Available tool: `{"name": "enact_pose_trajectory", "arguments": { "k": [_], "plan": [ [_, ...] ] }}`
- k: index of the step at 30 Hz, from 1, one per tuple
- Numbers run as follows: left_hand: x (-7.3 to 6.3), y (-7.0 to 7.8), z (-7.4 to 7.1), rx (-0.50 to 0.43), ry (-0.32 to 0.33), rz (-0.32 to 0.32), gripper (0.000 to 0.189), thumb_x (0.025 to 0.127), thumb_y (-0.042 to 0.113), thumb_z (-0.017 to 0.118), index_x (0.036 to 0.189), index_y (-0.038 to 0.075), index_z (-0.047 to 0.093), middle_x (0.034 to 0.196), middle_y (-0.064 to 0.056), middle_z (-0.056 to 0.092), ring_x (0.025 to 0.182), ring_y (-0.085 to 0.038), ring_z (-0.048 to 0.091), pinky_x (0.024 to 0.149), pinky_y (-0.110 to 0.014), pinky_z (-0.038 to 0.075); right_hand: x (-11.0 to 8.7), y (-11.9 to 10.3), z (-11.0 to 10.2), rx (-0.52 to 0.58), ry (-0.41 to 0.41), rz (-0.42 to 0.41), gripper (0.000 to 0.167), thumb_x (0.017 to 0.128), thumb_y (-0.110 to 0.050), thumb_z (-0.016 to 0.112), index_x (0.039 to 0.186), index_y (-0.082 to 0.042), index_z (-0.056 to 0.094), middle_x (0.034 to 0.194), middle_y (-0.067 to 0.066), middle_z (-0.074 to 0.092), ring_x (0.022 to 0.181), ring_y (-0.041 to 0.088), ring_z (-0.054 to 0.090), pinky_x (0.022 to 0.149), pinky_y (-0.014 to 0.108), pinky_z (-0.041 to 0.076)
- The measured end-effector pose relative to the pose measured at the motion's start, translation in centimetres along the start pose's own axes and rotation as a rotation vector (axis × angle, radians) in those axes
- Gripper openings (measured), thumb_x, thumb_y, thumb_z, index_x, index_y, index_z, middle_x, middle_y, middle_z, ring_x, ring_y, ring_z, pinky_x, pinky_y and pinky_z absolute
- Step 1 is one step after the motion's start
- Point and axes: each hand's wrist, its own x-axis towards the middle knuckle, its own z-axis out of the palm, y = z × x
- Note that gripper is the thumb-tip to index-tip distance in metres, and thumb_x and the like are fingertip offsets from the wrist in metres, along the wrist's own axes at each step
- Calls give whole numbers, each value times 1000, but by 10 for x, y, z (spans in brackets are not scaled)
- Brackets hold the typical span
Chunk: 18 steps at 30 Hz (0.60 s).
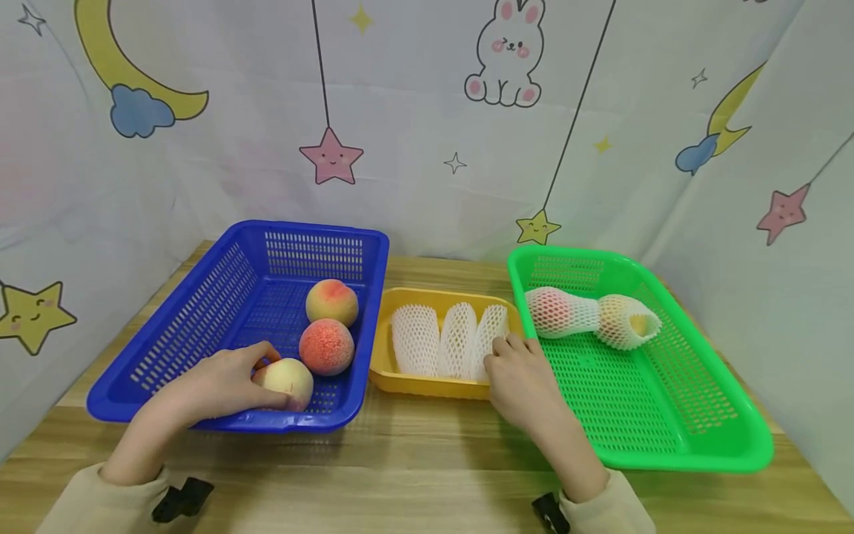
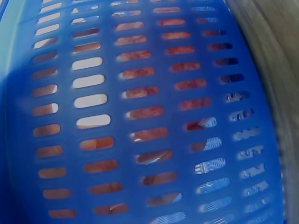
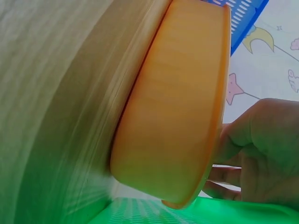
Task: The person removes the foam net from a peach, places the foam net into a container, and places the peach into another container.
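In the head view my left hand (image 1: 223, 382) grips a pale yellow peach (image 1: 291, 381) at the near side of the blue basket (image 1: 233, 423), thumb in front and fingers behind. A pink-red peach (image 1: 326, 347) and a yellow peach with a red top (image 1: 331, 302) lie beyond it. My right hand (image 1: 527, 382) reaches over the right end of the yellow tray (image 1: 427, 386). Its curled fingers hold the rightmost white foam net sleeve (image 1: 490, 334); the fingertips are partly hidden. Two more foam net sleeves (image 1: 416, 341) lie beside it.
At the right stands a green basket (image 1: 720, 456) with two net-wrapped peaches (image 1: 554, 311) near its far left side. The yellow tray sits between both baskets on a wooden table (image 1: 400, 475). A patterned white cloth (image 1: 414, 89) hangs behind.
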Motion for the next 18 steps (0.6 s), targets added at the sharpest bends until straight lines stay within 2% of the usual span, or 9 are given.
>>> {"name": "enact_pose_trajectory", "arguments": {
  "k": [7, 12, 18],
  "plan": [
    [0, -1, 1, -31, 4, 22, 69, 74, 54, 74, 118, 3, 57, 93, -3, 64, 79, -16, 55, 63, -30, 43, 0, 1, -5, 11, 70, -4, 27, 81, 2, 59, 59, -11, 49, 69, 2, 47, 68, 19, 39, 64, 30, 32],
    [0, -2, 2, -19, 57, 28, 72, 75, 54, 74, 122, 3, 56, 99, -8, 64, 84, -19, 57, 64, -31, 44, 0, 4, -13, 12, 113, 15, 18, 84, -1, 58, 68, -10, 59, 70, 2, 51, 68, 19, 42, 63, 31, 34],
    [0, -2, 3, 12, 114, -5, 78, 74, 56, 73, 128, 2, 54, 103, -16, 63, 84, -23, 57, 61, -31, 42, -1, 10, -19, 41, 136, 46, 13, 86, -2, 59, 83, -8, 69, 80, 4, 62, 78, 24, 52, 67, 35, 41]
  ]
}}
